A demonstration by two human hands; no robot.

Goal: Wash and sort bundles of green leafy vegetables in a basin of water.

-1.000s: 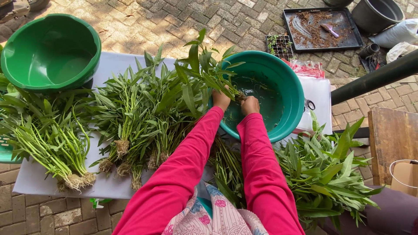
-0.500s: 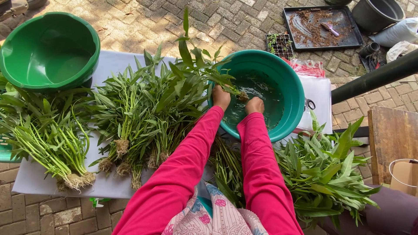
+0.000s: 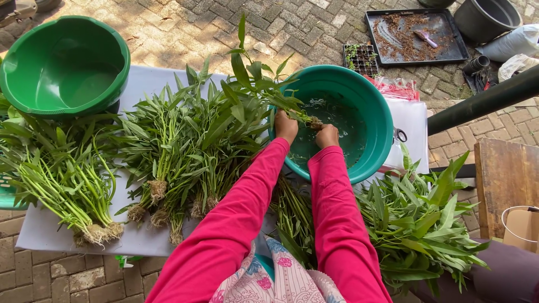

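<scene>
Both hands grip one leafy plant [image 3: 255, 78] over the teal basin [image 3: 377, 106]: the left hand [image 3: 285, 125] closed on its stem, the right hand [image 3: 327, 135] closed at the root end (dipped near the water). Its length runs up-left from the grip, leaves clear of the rim.

Long bright pink sleeves cover both arms to the wrists; below the sleeves, a floral pink-and-white garment, perhaps an apron.
</scene>
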